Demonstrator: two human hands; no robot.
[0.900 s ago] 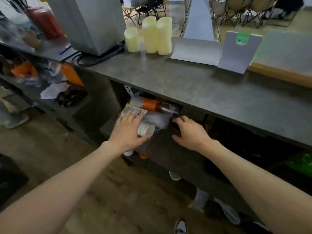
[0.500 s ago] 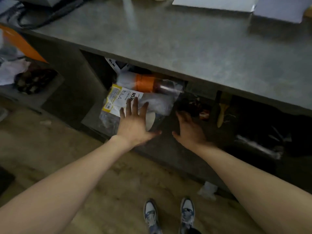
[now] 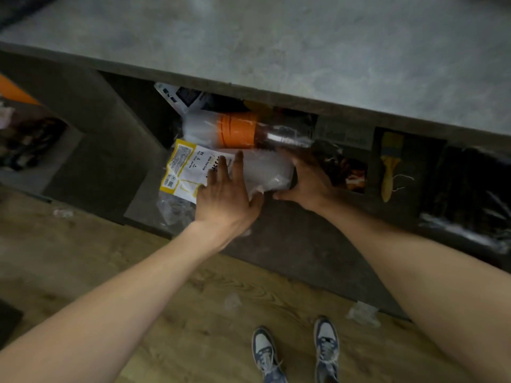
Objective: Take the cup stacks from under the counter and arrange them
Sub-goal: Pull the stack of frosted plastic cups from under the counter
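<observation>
On the shelf [image 3: 290, 239] under the counter [image 3: 304, 51] lies a cup stack in a clear plastic bag [image 3: 268, 170] with a yellow and white label. On top of it rests a second bagged cup stack [image 3: 237, 129] with an orange band. My left hand [image 3: 225, 197] lies over the lower bag, fingers spread across the label and thumb curled under its front end. My right hand [image 3: 309, 183] cups the bag's right side, thumb toward the left hand. The far ends of both stacks are hidden in the dark recess.
A yellow-handled paintbrush [image 3: 388, 167] hangs in the compartment to the right, beside dark plastic-wrapped packs [image 3: 470, 194]. A dark partition [image 3: 116, 128] bounds the shelf on the left. My shoes [image 3: 296, 352] stand on the wooden floor below, among scraps of plastic.
The view has tilted down and closer to the shelf. My left hand slid further onto the labelled bag, and my right hand moved left from the shelf edge against the bag's side.
</observation>
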